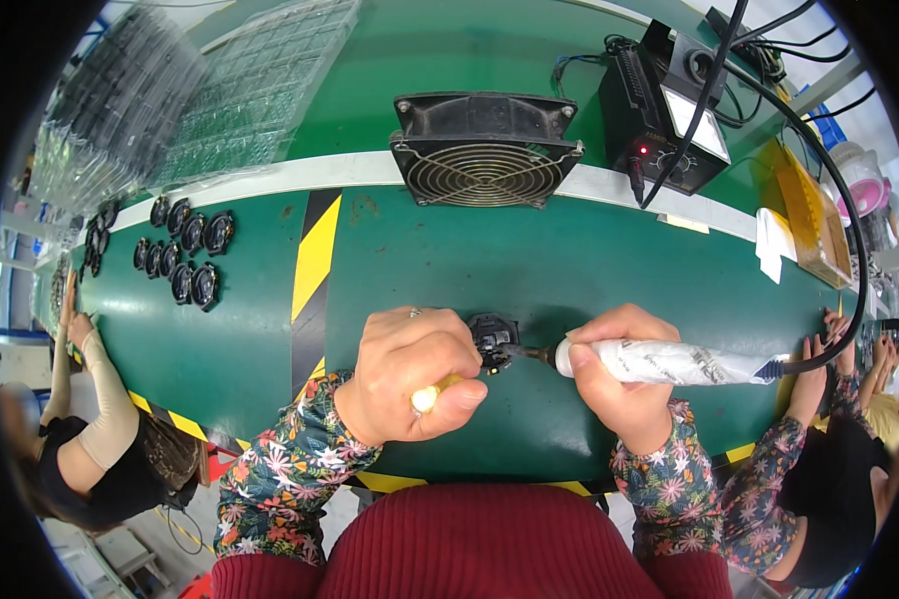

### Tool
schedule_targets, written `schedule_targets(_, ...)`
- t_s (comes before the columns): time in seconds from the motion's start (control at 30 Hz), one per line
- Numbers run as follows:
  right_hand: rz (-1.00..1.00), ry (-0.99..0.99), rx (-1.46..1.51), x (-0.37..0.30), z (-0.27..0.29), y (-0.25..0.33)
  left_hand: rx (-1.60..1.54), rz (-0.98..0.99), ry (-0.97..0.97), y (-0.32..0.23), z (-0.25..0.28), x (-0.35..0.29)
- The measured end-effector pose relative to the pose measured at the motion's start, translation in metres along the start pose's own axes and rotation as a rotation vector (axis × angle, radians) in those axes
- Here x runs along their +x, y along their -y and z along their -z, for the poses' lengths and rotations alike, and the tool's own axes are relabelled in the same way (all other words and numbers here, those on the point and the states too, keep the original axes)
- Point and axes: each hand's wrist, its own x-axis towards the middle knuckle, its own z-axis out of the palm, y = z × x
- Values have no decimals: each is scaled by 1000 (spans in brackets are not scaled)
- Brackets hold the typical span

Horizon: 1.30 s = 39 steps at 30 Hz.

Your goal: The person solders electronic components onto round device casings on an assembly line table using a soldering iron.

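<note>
Work is centring on a small black part (492,334), which is lying on the green table (569,260), on the near side of the caged fan (484,175). The left hand (415,369), just left of it, is clenching a yellow handle (427,398); its other end is being hidden by the knuckles, so whether it is touching the part I cannot tell. The right hand (619,369) is clasping the white-wrapped iron (674,362), whose grey tip (517,350) is slanting leftward over the part's right side; exact contact is not showing clearly. Sound handling is probably depending on a steady part, a light tip and brief contact, since the shell is looking like plastic, which lingering heat could mark. The cable (809,364) is presumably needing enough slack not to tug the tip aside. The part itself is appearing dark, compact and roughly round, with an uneven outline and a small yellowish spot at its near edge; finer details are blurring. Similar black parts (206,286) are lying in a loose group on the table's left side.
</note>
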Motion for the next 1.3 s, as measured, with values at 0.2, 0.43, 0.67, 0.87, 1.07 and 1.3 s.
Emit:
schedule_targets(0.2,3,4,-2,0,0,-1,-3,-5,-3,1,0,0)
schedule_targets(0.43,-3,7,11,1,0,-2,-4,-1,-18,1,-1,1)
schedule_targets(0.67,5,2,1,0,-1,-2,-47,40,-39,1,-1,3)
schedule_targets(0.87,-24,34,27,0,-2,-2,-41,38,-42,1,-1,4)
schedule_targets(1.07,-21,37,29,0,-3,-4,-18,21,-34,3,-1,4)
schedule_targets(1.3,30,41,-14,2,-3,-3,-10,28,-14,2,0,4)
